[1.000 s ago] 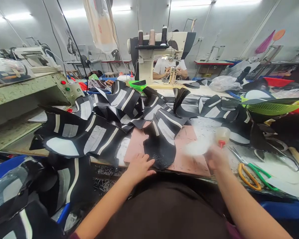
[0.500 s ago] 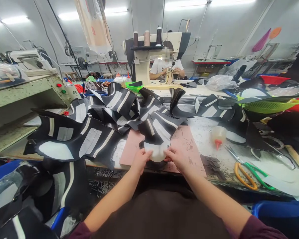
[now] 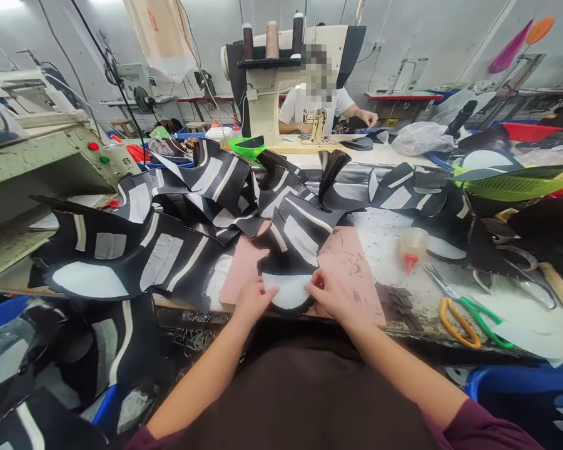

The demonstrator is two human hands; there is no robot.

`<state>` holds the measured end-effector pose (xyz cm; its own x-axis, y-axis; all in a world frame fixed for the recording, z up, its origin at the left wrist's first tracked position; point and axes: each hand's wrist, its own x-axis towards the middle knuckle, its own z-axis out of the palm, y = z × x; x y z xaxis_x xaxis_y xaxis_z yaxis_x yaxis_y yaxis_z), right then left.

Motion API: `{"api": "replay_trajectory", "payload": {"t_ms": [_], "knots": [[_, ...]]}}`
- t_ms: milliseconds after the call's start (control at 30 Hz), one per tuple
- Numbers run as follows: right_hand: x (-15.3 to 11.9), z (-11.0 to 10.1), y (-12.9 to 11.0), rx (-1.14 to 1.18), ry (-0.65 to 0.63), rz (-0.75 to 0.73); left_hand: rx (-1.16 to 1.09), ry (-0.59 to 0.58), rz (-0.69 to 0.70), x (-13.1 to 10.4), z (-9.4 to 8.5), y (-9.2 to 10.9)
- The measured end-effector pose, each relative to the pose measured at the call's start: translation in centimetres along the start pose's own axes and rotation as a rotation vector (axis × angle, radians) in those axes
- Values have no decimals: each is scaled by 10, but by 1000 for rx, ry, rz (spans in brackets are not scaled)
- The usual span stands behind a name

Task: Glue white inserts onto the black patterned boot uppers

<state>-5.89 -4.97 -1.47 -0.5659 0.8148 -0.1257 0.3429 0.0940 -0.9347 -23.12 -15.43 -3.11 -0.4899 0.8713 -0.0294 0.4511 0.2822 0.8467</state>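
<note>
I find left hand [image 3: 256, 296] and right hand [image 3: 329, 295] angled inward, apart, each pinching one end of the patch [image 3: 287, 291]; it lies on the black piece [image 3: 285, 263], long axis crosswise, curved edge pointing nearward.

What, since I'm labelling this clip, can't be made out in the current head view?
White piece, underside: head view; faces down over the black piece.
Left hand and right hand, some fingertips: head view; hidden by the hands themselves.
Co-worker, face: head view; covered by pixel blur.
Blue bin at lower right, remainder: head view; cut off by picture edges.
</note>
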Motion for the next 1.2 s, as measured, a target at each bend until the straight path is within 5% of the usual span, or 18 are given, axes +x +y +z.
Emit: {"api": "replay_trajectory", "payload": {"t_ms": [333,500,700,933,1067,1167,1200], "knots": [[-7,-3,-2,-546,-88,-91,264,5,196,-8,5,1],[-8,3,-6,-899,-27,-298,472,108,309,-16,9,9],[-11,20,23,-885,-160,-708,690,-275,597,-17,10,-2],[-19,21,30,-673,-242,-516,785,-403,506,-23,-3,-10],[0,-11,20,-291,-307,-315,674,-383,426,-13,-13,-4],[26,-70,20,-203,-48,-161,583,-219,321,-4,-17,9],[35,-94,21,-153,225,-45,578,-144,292,-2,-14,14]]}}
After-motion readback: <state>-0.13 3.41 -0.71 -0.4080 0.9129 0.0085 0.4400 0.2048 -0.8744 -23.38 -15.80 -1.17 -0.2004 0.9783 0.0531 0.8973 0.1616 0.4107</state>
